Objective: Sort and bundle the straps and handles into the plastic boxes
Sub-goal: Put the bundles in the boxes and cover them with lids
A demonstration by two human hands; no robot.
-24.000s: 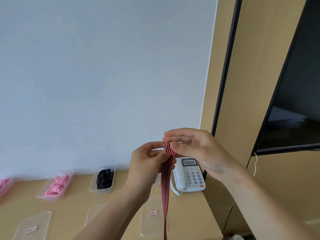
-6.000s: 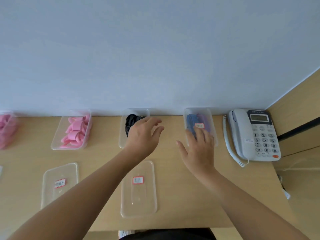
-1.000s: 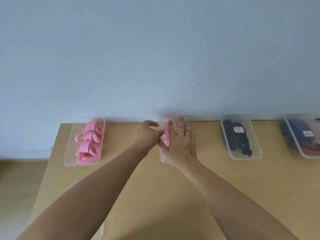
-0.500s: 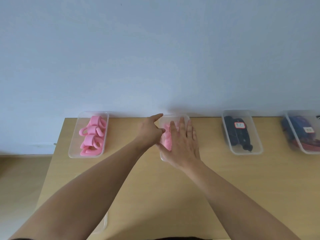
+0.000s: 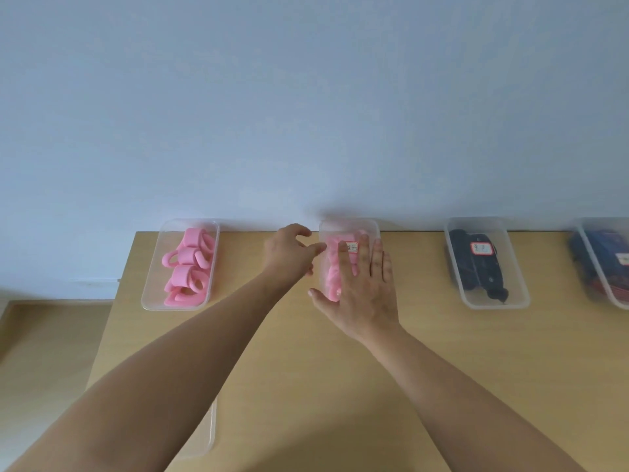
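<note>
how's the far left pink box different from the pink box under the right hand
The far left box shows no lid or label; the middle box wears a lid with a red-edged label. Nothing touches the far left box; the right hand lies flat on the middle box. Both are clear plastic, hold pink pieces and sit along the wall.

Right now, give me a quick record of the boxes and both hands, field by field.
Left box: open, pink handles inside
Second box: lidded, labelled, pink contents
Third box: lidded, labelled, dark straps
Far-right box: labelled, cut off by frame
Right hand: flat on top of second box
Left hand: open, at that box's left edge
</note>
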